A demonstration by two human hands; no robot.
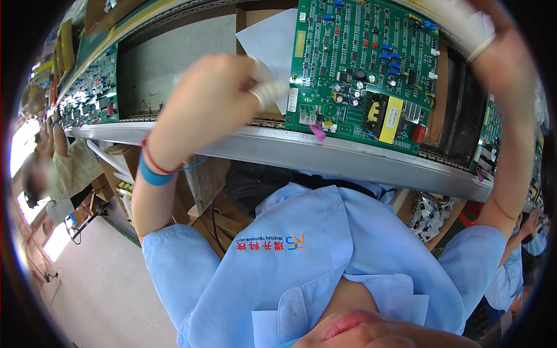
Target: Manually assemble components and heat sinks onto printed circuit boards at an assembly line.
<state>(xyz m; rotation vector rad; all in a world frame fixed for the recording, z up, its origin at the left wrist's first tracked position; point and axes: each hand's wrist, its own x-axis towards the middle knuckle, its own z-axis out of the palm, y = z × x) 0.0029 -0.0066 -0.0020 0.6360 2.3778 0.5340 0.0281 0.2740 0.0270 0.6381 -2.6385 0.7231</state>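
Note:
A large green circuit board (354, 64) lies on the line in front of me, crowded with small parts. Along its near side are a yellow-wrapped transformer (390, 119), a red block (418, 134) and a purple piece (317, 132). My left hand (217, 98) is closed at the board's left edge, its fingers curled and white covers on the fingertips. Whatever it may pinch is hidden. Over the board's far right corner my right hand (493, 40), also with white finger covers, is blurred and partly cut off by the picture's top.
A metal rail (325, 152) runs along the near side of the line. White paper (270, 46) lies left of the board. More circuit boards stand at left (93, 93) and right (490, 136). Metal parts (429, 216) fill a box below. Another person (72, 168) works at far left.

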